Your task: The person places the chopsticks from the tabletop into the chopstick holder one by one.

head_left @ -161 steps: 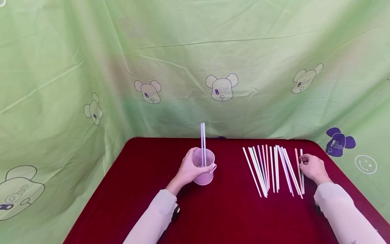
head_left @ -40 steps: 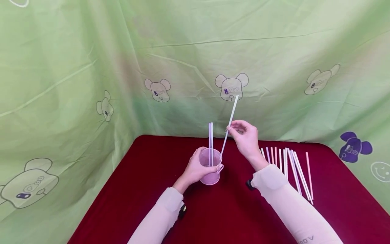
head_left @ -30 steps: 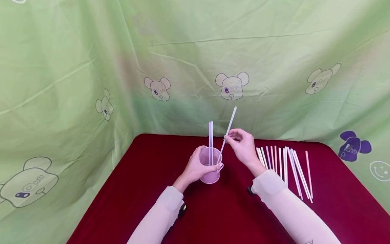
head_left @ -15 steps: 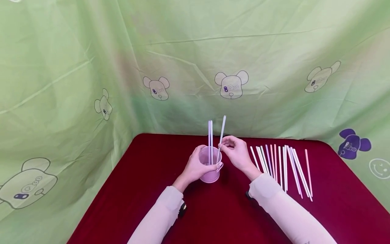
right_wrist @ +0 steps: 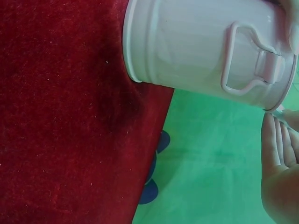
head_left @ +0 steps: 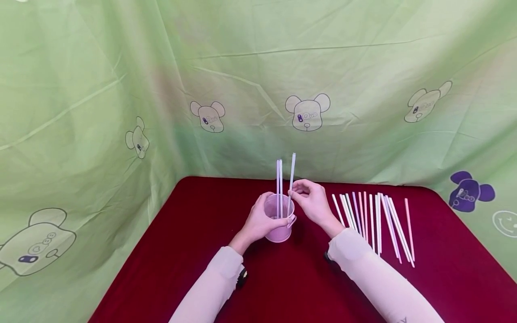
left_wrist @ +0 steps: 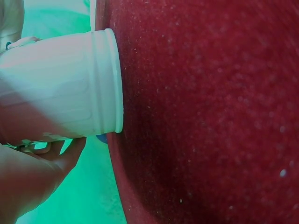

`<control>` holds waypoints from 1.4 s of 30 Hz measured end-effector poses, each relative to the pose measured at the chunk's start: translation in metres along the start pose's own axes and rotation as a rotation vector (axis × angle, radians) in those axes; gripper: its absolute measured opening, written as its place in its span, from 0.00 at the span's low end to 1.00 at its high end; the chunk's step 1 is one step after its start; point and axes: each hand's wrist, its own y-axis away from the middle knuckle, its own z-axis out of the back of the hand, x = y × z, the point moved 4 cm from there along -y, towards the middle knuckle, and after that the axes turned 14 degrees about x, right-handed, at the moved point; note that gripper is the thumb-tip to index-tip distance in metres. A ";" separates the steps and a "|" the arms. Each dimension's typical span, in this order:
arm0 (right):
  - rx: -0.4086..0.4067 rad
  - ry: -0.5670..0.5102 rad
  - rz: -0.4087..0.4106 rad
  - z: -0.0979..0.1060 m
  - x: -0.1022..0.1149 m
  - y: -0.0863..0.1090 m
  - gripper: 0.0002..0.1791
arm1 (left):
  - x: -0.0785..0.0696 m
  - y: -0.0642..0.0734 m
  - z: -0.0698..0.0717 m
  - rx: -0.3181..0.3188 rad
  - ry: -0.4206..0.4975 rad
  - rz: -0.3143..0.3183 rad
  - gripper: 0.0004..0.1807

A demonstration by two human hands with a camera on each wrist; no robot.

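Note:
My left hand [head_left: 262, 220] grips a small pink metal bucket [head_left: 278, 234] around its side, the thumb across the front near the rim. The bucket [left_wrist: 60, 88] stands upright on the red cloth, and its wire handle [right_wrist: 229, 60] shows in the right wrist view. Two thin straws [head_left: 279, 179], one lilac and one whitish, stand inside it. My right hand [head_left: 313, 202] pinches a pale blue straw [head_left: 292, 170] between thumb and fingers at the bucket's right rim. That straw's lower end is inside the bucket, and it leans slightly right.
Several white, lilac and pink straws [head_left: 379, 215] lie in a loose row on the right of the red-covered table [head_left: 194, 269]. My right forearm [head_left: 371, 269] passes in front of some of them. A green printed curtain [head_left: 242, 80] hangs behind the table.
My right hand has picked a pale straw from the right end of the row, carried it to the bucket, lowered it in and tilted it more upright. The left hand keeps its grip.

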 end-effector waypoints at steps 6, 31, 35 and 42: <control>-0.009 0.011 0.008 -0.003 -0.029 -0.007 0.08 | 0.001 -0.001 0.000 -0.001 -0.007 -0.009 0.48; 0.105 0.074 -0.049 -0.020 -0.046 -0.008 0.08 | 0.003 0.002 -0.002 0.007 -0.018 -0.042 0.47; 0.128 0.086 -0.053 -0.018 -0.045 -0.008 0.09 | 0.005 0.002 -0.002 0.010 -0.014 -0.034 0.46; 0.141 0.139 -0.039 0.006 -0.042 -0.005 0.10 | 0.004 0.000 -0.001 0.000 -0.024 -0.043 0.47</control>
